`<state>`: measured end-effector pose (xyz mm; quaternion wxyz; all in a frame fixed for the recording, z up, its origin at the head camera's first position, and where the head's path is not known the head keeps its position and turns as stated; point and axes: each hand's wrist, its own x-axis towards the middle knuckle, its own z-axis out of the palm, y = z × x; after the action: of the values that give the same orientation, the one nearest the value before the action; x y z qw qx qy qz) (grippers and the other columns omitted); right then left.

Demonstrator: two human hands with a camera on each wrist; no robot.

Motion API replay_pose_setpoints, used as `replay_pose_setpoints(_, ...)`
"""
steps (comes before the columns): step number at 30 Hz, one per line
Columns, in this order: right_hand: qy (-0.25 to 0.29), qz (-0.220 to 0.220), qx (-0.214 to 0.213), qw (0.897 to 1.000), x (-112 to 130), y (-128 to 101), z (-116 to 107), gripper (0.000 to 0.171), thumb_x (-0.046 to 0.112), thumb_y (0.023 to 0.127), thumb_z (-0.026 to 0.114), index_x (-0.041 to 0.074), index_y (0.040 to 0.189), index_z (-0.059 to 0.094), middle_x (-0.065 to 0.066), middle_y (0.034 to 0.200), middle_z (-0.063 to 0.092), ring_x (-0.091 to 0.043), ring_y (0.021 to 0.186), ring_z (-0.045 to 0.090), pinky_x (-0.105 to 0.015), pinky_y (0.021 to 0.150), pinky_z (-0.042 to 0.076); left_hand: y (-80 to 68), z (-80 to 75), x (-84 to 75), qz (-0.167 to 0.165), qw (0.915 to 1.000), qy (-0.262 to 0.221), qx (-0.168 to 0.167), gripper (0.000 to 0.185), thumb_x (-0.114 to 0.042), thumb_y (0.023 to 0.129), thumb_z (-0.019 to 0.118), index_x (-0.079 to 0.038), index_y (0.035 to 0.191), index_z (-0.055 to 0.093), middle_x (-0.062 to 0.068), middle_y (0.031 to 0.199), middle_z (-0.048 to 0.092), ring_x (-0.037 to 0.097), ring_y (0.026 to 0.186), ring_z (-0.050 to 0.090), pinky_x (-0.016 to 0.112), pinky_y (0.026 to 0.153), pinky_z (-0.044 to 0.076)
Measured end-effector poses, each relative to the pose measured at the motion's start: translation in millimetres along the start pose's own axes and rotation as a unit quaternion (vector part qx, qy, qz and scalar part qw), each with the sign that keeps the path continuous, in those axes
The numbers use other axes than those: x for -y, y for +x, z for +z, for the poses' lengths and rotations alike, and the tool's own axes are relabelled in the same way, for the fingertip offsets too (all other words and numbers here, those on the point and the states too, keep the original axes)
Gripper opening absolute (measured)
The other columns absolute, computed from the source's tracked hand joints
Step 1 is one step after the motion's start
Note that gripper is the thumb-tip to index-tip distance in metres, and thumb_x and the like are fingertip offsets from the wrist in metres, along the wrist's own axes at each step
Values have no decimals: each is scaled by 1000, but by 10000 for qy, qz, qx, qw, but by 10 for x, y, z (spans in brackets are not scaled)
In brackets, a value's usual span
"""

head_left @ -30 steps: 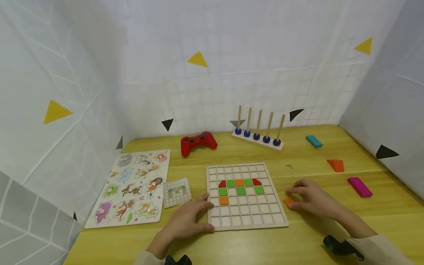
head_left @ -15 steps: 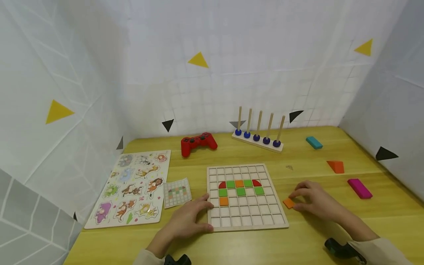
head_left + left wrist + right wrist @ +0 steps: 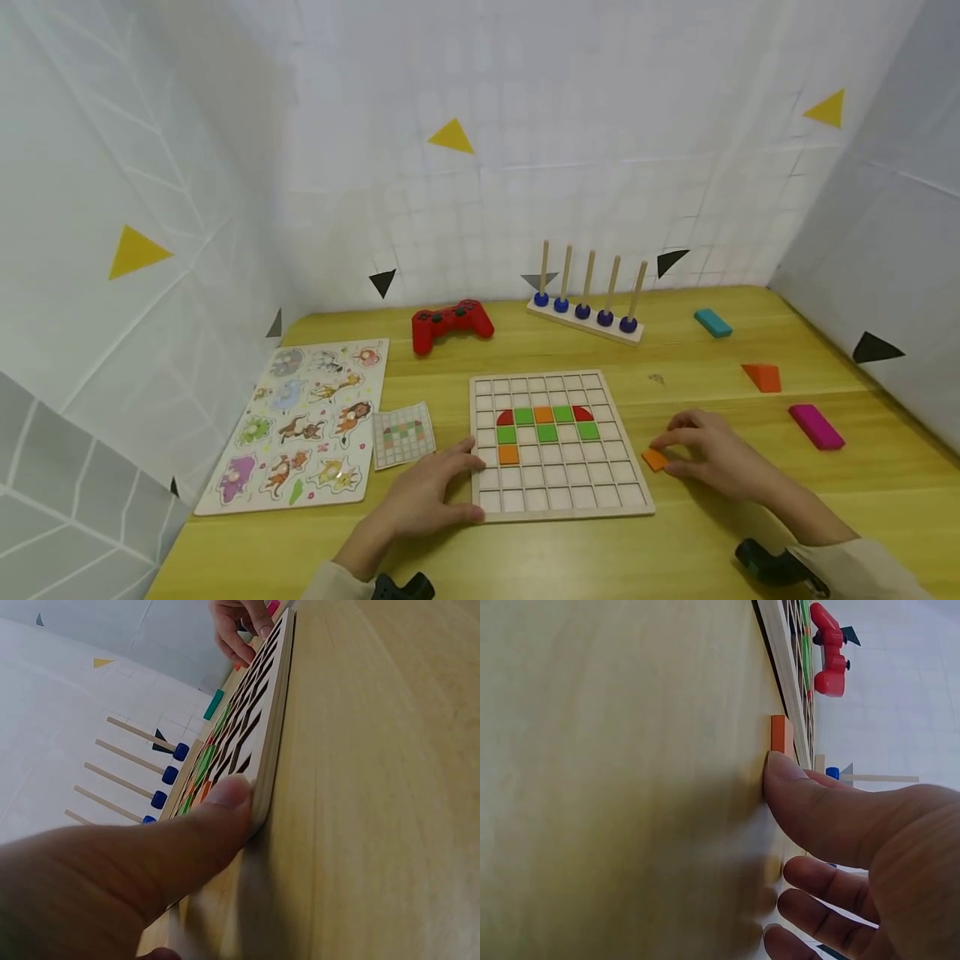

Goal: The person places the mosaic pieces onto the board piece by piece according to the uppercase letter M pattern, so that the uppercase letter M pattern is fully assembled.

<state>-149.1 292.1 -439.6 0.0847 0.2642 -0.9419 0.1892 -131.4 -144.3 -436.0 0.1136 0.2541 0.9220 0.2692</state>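
Note:
A wooden grid board [image 3: 561, 504] lies on the table, holding several green tiles, two orange tiles and two red rounded pieces. My left hand [image 3: 427, 492] rests at its left side, fingers extended onto the edge. In the left wrist view the left thumb [image 3: 202, 832] presses the board's near corner. To the right of the board, my right hand [image 3: 708, 454] pinches a small orange square tile [image 3: 654, 459] between thumb and index finger, low at the tabletop. The tile [image 3: 781, 733] shows its side past the thumb in the right wrist view; the other fingers are loosely bent.
A pattern card [image 3: 402, 435] and an animal puzzle board [image 3: 375, 467] lie left. Behind are a red game controller [image 3: 452, 325] and a peg stand [image 3: 585, 323] with blue beads. Teal [image 3: 712, 322], orange wedge [image 3: 763, 377] and magenta [image 3: 817, 427] blocks sit at right.
Since one second ago, the right fingertips have shifted slightly to the right, so more of the orange tile shows. The left hand and the board stay in place.

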Motion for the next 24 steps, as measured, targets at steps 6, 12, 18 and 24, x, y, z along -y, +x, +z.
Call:
replay_pose_setpoints(6,50,40,3,10000,1,-12,7,25,22,76,83,29,99,75,0,105,60,-17,94,51,-33,76,44,-3,-8,-9,-8,10000,-21,36,57,-53,83,72,-24,131,59,3,160,36,32,143,41,56,113,37)
replay_pose_setpoints(12,43,38,13,10000,10,-22,6,25,23,76,83,30,99,75,0,106,60,-18,95,52,-34,76,45,-20,-10,-25,35,10000,-20,33,58,-54,83,71,-23,131,59,4,160,36,33,143,42,56,112,37)
replay_pose_setpoints(18,37,109,80,9999,16,-15,-9,24,21,77,82,27,100,76,-3,107,60,-20,97,52,-38,79,46,-12,-7,-15,41,10000,3,-6,58,-54,84,70,-24,132,59,3,160,36,32,143,41,57,113,37)
replay_pose_setpoints(24,11,95,30,9999,31,-12,-9,23,22,78,82,27,98,75,-4,107,61,-22,98,53,-38,79,47,-13,-14,-12,71,10000,60,-14,57,-53,84,70,-23,132,59,4,159,37,33,142,42,56,112,37)
